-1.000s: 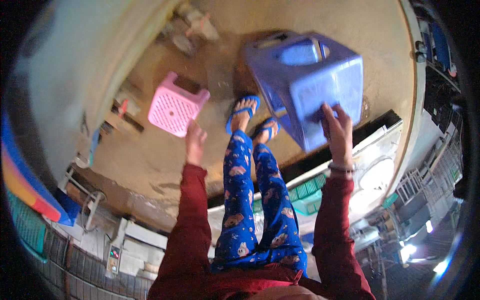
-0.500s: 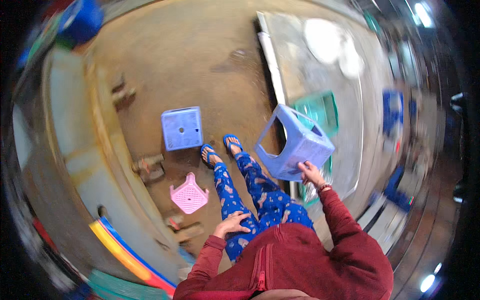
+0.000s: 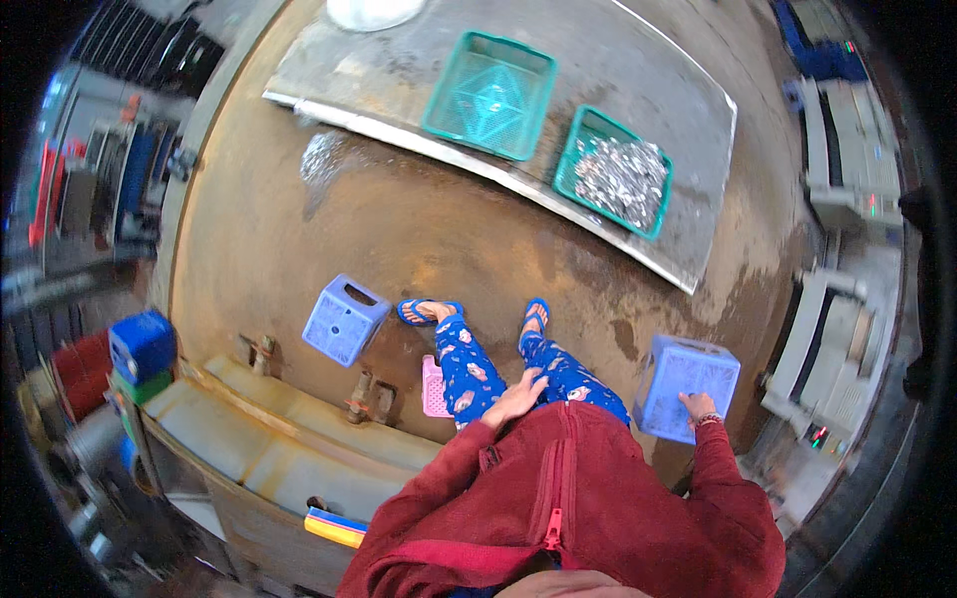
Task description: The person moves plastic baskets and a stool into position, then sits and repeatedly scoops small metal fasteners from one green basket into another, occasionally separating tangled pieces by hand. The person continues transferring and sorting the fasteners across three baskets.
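At the right, my right hand (image 3: 699,407) is at the seat of a blue-purple plastic stool (image 3: 670,384), its fingers hooked at the middle of the seat. Whether this stool's legs touch the floor I cannot tell. My left hand (image 3: 516,397) lies on my thigh, fingers stretched out, holding nothing. A second blue-purple stool (image 3: 339,324) stands on the floor to the left of my feet. Closer to me, a small pink plastic stool (image 3: 435,389) is partly covered by my left leg.
Ahead lies a low metal platform (image 3: 558,189). On it are a green plastic basket (image 3: 446,105) and a smaller green basket (image 3: 648,232) with small silvery pieces. A rusty-edged metal trough (image 3: 289,404) runs along my left. Grey machines (image 3: 812,349) line the right side.
My view has turned right, bringing the platform ahead of me. The stool in my right hand has gone from tilted in the air to seat-up at my right side. My left hand stays on my thigh.
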Action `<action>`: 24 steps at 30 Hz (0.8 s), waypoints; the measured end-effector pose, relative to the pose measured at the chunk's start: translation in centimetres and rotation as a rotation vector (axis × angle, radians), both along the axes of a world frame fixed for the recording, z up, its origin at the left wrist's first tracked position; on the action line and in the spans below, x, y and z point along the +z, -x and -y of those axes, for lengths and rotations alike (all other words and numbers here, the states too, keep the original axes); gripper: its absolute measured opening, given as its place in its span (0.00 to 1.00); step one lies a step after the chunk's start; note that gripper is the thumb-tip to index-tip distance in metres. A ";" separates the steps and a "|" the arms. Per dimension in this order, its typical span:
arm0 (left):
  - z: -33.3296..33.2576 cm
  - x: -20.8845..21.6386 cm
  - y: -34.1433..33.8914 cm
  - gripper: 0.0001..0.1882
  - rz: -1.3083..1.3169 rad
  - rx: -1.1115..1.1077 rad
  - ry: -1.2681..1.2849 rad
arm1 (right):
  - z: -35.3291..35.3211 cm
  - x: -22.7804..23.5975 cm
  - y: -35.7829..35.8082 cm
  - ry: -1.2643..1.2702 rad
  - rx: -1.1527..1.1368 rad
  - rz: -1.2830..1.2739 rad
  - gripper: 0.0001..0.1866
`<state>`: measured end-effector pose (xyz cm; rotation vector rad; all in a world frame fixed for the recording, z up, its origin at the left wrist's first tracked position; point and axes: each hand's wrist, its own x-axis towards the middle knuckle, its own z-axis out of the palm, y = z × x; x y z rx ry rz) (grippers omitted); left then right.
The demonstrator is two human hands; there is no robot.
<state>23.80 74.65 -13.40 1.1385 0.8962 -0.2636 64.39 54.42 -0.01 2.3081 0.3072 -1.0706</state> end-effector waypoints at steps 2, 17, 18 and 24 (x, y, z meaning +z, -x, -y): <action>2.8 -1.5 -5.6 0.38 -0.042 -0.241 -0.066 | 8.4 -0.5 -0.8 0.095 -0.033 -0.006 0.29; -1.4 -2.8 -13.7 0.24 0.122 -1.039 0.040 | 22.7 -3.1 13.0 -0.102 -0.597 -0.158 0.42; -2.9 -2.5 -14.0 0.23 0.241 -1.136 -0.047 | 21.8 -3.9 14.8 -0.107 -0.653 -0.166 0.43; -13.9 0.5 -15.2 0.20 0.491 -1.277 -0.118 | 14.2 -6.1 22.4 -0.220 -0.902 0.071 0.42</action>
